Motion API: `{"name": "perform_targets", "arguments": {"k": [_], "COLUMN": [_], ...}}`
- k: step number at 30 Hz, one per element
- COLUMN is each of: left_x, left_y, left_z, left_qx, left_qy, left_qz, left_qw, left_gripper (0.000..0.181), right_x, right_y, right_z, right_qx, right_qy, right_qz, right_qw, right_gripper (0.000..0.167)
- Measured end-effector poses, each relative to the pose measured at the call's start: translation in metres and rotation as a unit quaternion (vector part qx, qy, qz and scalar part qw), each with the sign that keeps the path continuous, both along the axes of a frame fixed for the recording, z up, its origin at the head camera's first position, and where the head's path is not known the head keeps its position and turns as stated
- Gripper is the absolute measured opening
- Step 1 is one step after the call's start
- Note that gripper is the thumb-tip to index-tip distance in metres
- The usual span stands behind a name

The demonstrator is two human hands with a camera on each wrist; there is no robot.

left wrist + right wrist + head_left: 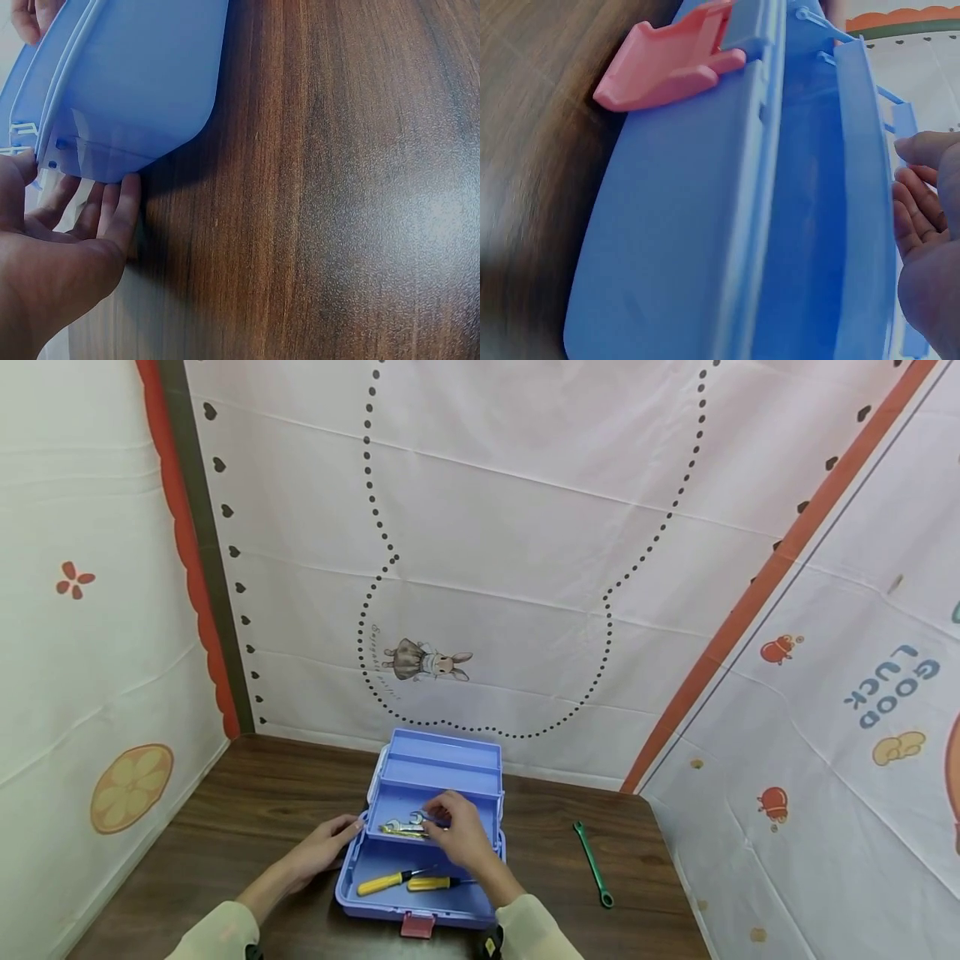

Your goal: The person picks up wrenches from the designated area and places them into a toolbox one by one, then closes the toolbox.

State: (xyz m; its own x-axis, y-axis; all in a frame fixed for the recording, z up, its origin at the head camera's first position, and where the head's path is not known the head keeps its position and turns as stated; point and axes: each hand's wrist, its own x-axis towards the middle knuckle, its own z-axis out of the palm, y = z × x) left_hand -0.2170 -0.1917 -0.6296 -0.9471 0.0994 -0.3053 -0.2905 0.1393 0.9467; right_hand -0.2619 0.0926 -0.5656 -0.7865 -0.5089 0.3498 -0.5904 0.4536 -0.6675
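Note:
A blue toolbox (pixel 420 908) stands unfolded on the table, its upper trays (pixel 447 770) raised behind the lower compartment. My left hand (pixel 327 845) holds the box's left side; in the left wrist view the thumb lies near the hinge and the fingers bend against the outer wall. Over the front tray, my right hand (pixel 459 831) pinches a small open-end wrench (pixel 417 817), partly covered by the fingers. Beside it in that tray lie another silver wrench (pixel 393 824) and a yellow item (pixel 405 833). Two yellow-handled screwdrivers (pixel 381 883) rest in the lower compartment.
A green wrench (pixel 592 864) lies on the brown wood-grain table (pixel 547 893), right of the toolbox. The pink latch (pixel 417 926) hangs at the box's front. Printed white cloth (pixel 510 568) encloses the table at the back and both sides.

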Motion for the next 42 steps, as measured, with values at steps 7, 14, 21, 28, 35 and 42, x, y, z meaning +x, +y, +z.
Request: {"name": "perform_targets", "arguments": {"k": [7, 14, 21, 28, 35, 42], "left_x": [0.0, 0.0, -0.001, -0.002, -0.007, -0.01], "left_y": [0.001, 0.001, -0.001, 0.0, -0.002, -0.004], "left_z": [0.001, 0.002, 0.001, 0.001, -0.001, -0.002], "left_qx": [0.001, 0.003, -0.001, -0.001, -0.005, -0.006], "left_qy": [0.001, 0.002, 0.003, 0.0, 0.0, -0.002], "left_qz": [-0.008, 0.0, -0.007, 0.008, 0.008, 0.008], "left_qw": [1.0, 1.0, 1.0, 1.0, 1.0, 1.0], "left_gripper": [0.061, 0.059, 0.063, 0.062, 0.062, 0.062], "right_x": [0.005, 0.002, 0.004, 0.006, -0.001, -0.008], "right_y": [0.033, 0.079, 0.116, 0.143, 0.167, 0.191], "right_z": [0.017, 0.022, 0.019, 0.019, 0.012, 0.003], "right_qx": [-0.025, -0.024, -0.021, -0.038, -0.049, -0.039], "right_qy": [0.046, 0.073, 0.033, 0.011, 0.013, 0.009], "right_qz": [0.014, -0.021, -0.085, -0.132, -0.172, -0.227], "right_qw": [0.9985, 0.9968, 0.9956, 0.9904, 0.9838, 0.9731], "right_gripper": [0.017, 0.018, 0.018, 0.018, 0.019, 0.02]}}
